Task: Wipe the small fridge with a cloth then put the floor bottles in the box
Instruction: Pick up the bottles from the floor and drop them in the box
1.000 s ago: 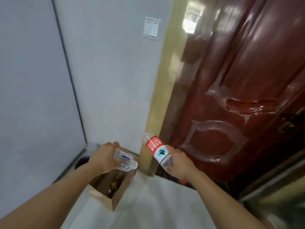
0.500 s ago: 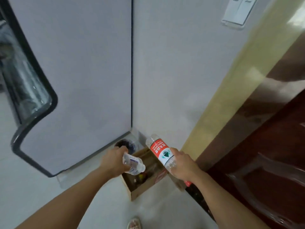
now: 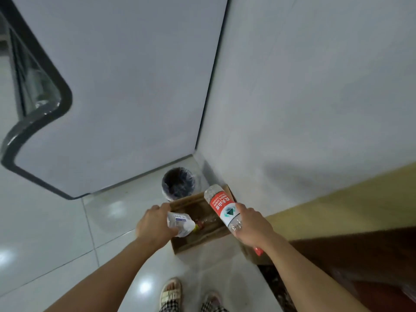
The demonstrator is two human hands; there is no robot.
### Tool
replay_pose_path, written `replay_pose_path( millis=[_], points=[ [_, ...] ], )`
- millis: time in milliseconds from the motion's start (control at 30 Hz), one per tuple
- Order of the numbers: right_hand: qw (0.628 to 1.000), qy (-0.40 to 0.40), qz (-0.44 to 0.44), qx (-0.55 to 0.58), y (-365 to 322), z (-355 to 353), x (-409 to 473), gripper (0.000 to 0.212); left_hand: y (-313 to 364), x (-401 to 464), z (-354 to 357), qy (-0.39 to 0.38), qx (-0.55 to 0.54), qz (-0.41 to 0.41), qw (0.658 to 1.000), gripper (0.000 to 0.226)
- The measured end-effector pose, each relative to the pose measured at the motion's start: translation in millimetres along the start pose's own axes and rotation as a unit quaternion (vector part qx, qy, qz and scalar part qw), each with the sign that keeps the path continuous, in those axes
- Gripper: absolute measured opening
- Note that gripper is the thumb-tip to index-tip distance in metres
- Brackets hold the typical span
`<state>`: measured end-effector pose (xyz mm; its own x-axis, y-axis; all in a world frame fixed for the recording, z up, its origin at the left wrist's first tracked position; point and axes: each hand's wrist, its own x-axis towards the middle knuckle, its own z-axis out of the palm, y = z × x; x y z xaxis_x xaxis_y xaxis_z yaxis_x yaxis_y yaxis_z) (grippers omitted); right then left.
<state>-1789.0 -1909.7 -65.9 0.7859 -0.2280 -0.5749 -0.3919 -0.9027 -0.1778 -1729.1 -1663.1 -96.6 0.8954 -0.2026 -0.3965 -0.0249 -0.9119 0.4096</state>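
Note:
An open cardboard box [image 3: 198,243] stands on the tiled floor in the corner, with several bottles lying inside. My left hand [image 3: 154,226] grips a small clear bottle with a white and blue label [image 3: 181,222] over the box's left side, tilted down into it. My right hand [image 3: 252,224] grips a clear bottle with a red and white label [image 3: 221,208] by its lower half, base pointing up and away, above the box's right side. The fridge's pale side panel [image 3: 117,91] rises at the left.
A round bin lined with a dark bag [image 3: 178,181] sits just behind the box in the corner. White wall [image 3: 315,97] to the right, a yellow door frame [image 3: 337,208] and dark wooden door at lower right. My slippered feet [image 3: 171,293] stand near the box.
The view has swung down and left, from the door to the fridge, the corner and the floor. Both hands, still holding their bottles, are now over the open box.

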Motion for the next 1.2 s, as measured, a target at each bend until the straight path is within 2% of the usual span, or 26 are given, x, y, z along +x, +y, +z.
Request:
replay_pose_path(
  millis=[167,567,800,1000,1200],
  points=[
    [0.998,-0.049,-0.016,-0.038,8,19,55,0.076,-5,20,40,-0.024,-0.013,-0.089,0.996,0.054],
    [0.983,-0.149,-0.027,-0.105,79,110,216,0.081,12,99,193,0.006,-0.074,-0.228,0.971,0.050],
    [0.978,-0.186,-0.034,-0.085,116,214,326,0.084,-10,188,323,0.020,-0.093,-0.248,0.964,0.058],
    [0.984,-0.164,-0.020,-0.069,136,296,401,0.080,-43,248,413,0.061,-0.080,-0.257,0.961,0.061],
    [0.987,-0.134,-0.026,-0.082,145,344,451,0.079,-63,285,471,0.065,-0.078,-0.231,0.968,0.064]
  ],
)
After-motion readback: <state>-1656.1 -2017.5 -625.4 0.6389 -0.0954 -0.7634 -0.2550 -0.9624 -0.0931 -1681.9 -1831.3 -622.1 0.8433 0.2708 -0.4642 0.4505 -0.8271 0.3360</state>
